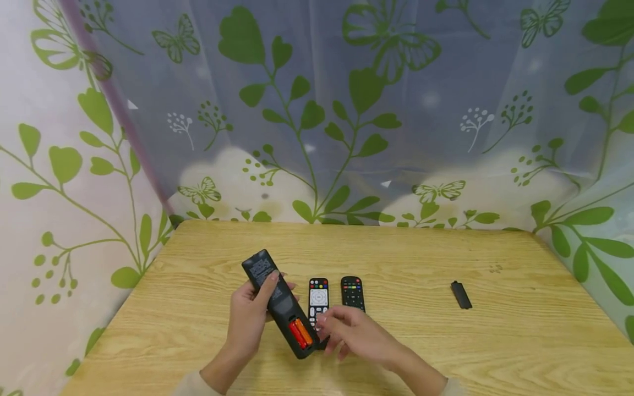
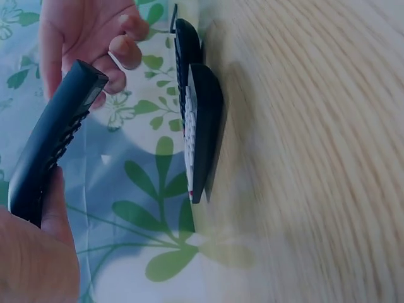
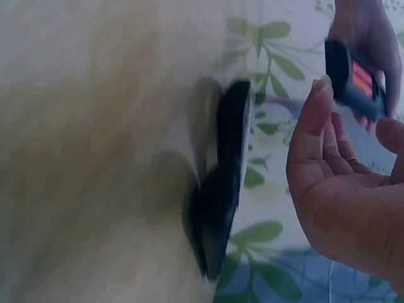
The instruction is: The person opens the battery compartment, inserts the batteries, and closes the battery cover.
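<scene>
My left hand (image 1: 249, 313) grips a black remote control (image 1: 269, 291), tilted with its back facing up and its thumb across the back. In the remote's uncovered compartment lie two red-orange batteries (image 1: 300, 333), side by side. Close to the remote's lower end is my right hand (image 1: 359, 335), its fingers loosely bent; in the right wrist view nothing shows between the fingers (image 3: 314, 123). A black battery cover (image 1: 461, 295) lies apart on the table to the right.
Behind the right hand, a remote with white buttons (image 1: 319, 297) and a smaller black remote (image 1: 353, 292) lie face up on the wooden table (image 1: 406, 253). A leaf-patterned curtain (image 1: 307, 137) hangs along the table's back edge and sides.
</scene>
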Demonstrator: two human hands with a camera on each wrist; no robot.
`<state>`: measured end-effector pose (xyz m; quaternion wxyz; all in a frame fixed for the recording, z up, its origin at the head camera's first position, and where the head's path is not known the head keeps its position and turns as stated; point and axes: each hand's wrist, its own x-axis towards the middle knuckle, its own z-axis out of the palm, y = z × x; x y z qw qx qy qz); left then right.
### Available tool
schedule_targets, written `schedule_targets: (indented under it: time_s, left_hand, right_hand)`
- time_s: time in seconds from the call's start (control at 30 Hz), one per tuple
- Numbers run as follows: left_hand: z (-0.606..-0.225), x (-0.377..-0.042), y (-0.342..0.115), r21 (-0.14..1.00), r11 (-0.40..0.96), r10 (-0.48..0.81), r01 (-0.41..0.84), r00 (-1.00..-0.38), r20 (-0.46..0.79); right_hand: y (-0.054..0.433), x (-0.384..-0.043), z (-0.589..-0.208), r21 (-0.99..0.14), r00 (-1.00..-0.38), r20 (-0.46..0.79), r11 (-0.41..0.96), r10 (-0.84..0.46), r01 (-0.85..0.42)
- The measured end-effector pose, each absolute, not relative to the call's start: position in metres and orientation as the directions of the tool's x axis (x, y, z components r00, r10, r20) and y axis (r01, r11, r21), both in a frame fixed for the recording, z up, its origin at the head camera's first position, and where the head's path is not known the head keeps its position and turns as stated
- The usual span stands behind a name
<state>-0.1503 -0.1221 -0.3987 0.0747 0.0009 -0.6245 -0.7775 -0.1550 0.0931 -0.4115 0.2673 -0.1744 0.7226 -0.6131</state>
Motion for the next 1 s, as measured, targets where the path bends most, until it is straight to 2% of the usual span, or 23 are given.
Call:
schedule_targets:
  time_s: [0.23, 0.33, 0.47, 0.6, 0.8, 0.9, 1.0]
  left_hand:
    - [-0.400, -0.151, -0.127, 0.974, -0.199, -0.126, 0.111, -0.988, 0.087]
    - [-0.402, -0.152, -0.128, 0.972, -0.206, -0.127, 0.110, -0.988, 0.085]
    - [-0.403, -0.152, -0.128, 0.974, -0.203, -0.129, 0.102, -0.989, 0.077]
    - [-0.404, -0.152, -0.129, 0.976, -0.193, -0.132, 0.100, -0.988, 0.075]
    - [-0.405, -0.152, -0.131, 0.980, -0.178, -0.133, 0.094, -0.989, 0.070]
    - [-0.407, -0.153, -0.132, 0.979, -0.181, -0.138, 0.092, -0.988, 0.067]
    - [-0.408, -0.154, -0.132, 0.978, -0.189, -0.144, 0.091, -0.987, 0.064]
  right_hand:
    - [0.144, -0.178, -0.403, -0.962, -0.852, -0.087, 0.267, -0.516, -0.064]
    - [0.166, -0.187, -0.404, -0.919, -0.893, -0.021, 0.360, -0.451, -0.160]
    - [0.194, -0.195, -0.406, -0.754, -0.937, 0.076, 0.595, -0.341, -0.278]
    - [0.226, -0.202, -0.410, -0.556, -0.939, 0.139, 0.760, -0.315, -0.337]
    - [0.272, -0.213, -0.424, -0.335, -0.912, 0.207, 0.850, -0.355, -0.407]
    - [0.288, -0.216, -0.430, -0.281, -0.917, 0.207, 0.877, -0.342, -0.391]
    - [0.299, -0.218, -0.435, -0.279, -0.927, 0.191, 0.887, -0.324, -0.367]
